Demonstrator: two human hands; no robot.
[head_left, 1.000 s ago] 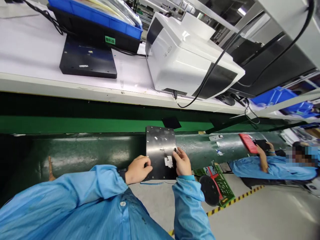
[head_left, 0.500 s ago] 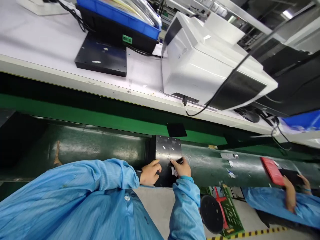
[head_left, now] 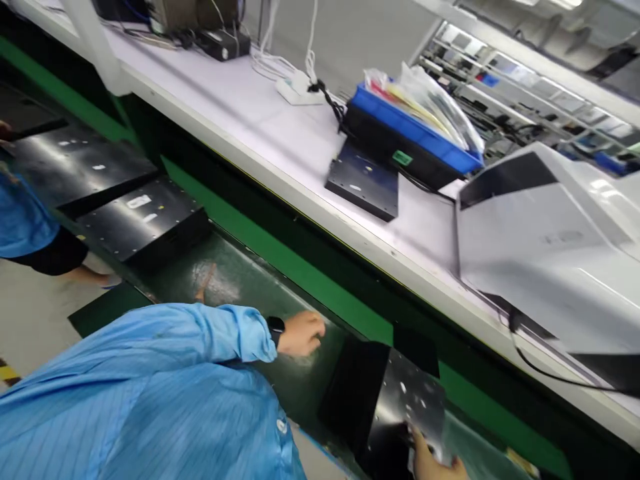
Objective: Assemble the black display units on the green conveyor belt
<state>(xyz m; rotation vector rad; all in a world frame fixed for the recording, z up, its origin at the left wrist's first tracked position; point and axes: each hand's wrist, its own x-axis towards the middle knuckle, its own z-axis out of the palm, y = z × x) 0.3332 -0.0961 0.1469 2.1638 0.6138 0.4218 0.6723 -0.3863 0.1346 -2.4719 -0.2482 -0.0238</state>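
Note:
A black metal box (head_left: 415,393) with small light marks on top stands on the dark green belt (head_left: 280,287). At its near right side is my right hand (head_left: 435,460), fingers against the box and partly cut off by the lower frame edge. My left hand (head_left: 301,332) hovers over the belt left of the box, apart from it. Its fingers are curled in and slightly blurred, with nothing visible in them. A dark watch (head_left: 275,327) sits on that wrist.
More black metal boxes (head_left: 145,217) lie up the belt at left, beside another person's blue sleeve (head_left: 25,213). On the white bench (head_left: 225,127) are a flat black box (head_left: 364,180), a blue tray (head_left: 417,123) of plastic bags and a white machine (head_left: 540,247).
My view has swung left, bringing more boxes and another person into sight. My left hand has come off the black metal box. My right hand stays at it.

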